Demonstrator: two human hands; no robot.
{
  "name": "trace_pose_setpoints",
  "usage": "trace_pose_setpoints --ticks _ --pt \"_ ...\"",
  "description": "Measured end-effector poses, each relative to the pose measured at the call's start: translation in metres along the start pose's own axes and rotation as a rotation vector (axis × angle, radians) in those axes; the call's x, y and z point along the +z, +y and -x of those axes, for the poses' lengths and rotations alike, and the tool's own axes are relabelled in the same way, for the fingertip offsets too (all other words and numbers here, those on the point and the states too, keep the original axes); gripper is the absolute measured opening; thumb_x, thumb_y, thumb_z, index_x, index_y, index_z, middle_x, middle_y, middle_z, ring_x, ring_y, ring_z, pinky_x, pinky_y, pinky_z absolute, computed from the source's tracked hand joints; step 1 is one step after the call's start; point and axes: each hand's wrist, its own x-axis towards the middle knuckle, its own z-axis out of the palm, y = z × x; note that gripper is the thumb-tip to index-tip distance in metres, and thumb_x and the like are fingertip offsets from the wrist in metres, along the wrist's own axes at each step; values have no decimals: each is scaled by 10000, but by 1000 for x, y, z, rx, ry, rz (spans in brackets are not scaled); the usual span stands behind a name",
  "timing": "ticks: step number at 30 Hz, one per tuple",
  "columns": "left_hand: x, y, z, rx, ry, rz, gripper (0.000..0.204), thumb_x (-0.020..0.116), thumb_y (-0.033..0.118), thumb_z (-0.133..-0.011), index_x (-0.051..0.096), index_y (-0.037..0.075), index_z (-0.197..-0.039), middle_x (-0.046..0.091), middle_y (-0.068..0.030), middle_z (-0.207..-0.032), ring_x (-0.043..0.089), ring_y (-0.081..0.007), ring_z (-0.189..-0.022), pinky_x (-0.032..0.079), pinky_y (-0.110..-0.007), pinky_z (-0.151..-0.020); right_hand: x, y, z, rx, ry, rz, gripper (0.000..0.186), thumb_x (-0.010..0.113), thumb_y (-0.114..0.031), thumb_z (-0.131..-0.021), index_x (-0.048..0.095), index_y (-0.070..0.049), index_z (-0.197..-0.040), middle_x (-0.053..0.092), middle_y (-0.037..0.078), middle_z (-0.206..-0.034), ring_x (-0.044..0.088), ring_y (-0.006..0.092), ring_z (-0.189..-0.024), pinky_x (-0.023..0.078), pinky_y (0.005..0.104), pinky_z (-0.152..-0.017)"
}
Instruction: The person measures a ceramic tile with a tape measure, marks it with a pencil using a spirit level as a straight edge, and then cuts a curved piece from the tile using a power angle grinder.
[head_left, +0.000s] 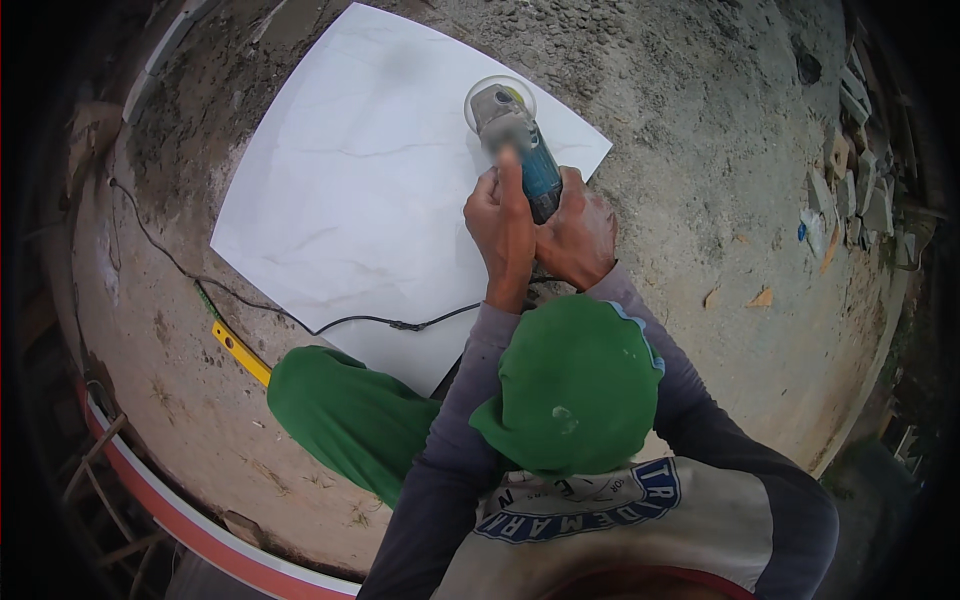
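White slab (pixel 330 170) with faint grey veining lies flat on rough, dusty ground (pixel 740 220). The angle grinder (pixel 541 172), teal-bodied with a grey head, is over the slab's upper right part, near its right-hand corner; a pale round disc (pixel 472 104) shows around the head. Whether the disc touches the slab cannot be told. Both hands are closed on the grinder: the left hand (pixel 500 225) on its left side, one digit extended toward the head, the right hand (pixel 580 232) around the rear of the body. A black cord (pixel 370 318) crosses the slab's lower portion. A yellow spirit level (pixel 240 352) lies on the ground at left, beside the green-trousered knee (pixel 335 405). Broken pieces (pixel 879 206) lie at far right.
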Motion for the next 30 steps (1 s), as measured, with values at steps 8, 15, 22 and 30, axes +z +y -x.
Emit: trace_pose_setpoints --ticks 8,15,22,30 --pt "-13 15 -21 -20 -210 -268 452 848 387 -962 731 -33 -1079 748 -68 -1043 684 -117 -903 553 -282 -827 -12 -9 -15 -223 -51 -85 625 846 -392 -822 566 57 -1155 751 297 -1009 761 482 -930 595 542 -806" --pt "-27 35 -47 -1 -324 -182 610 792 427 -994 643 -59 -1331 711 -154 -1299 710 -139 -1035 601 -305 -909 -3 -10 -62 -133 -593 -646 599 841 -275 -723 634 146 -1095 749 263 -944 777 376 -833 615 473 -775" --pt "-47 62 -105 30 -301 -198 714 725 522 -1036 590 -79 -1395 691 -174 -1335 679 -197 -1205 549 -343 -1058 19 -66 -116 -211 -481 -413 560 812 -263 -713 669 148 -1065 753 267 -947 782 375 -896 617 452 -820" --pt "-68 77 -201 25 -227 -206 659 724 465 -1057 563 -47 -1439 642 -134 -1425 625 -236 -1320 490 -406 -1143 81 -126 -210 -457 -359 -180 631 803 -359 -718 723 126 -1113 783 283 -1004 795 400 -965 628 461 -888"
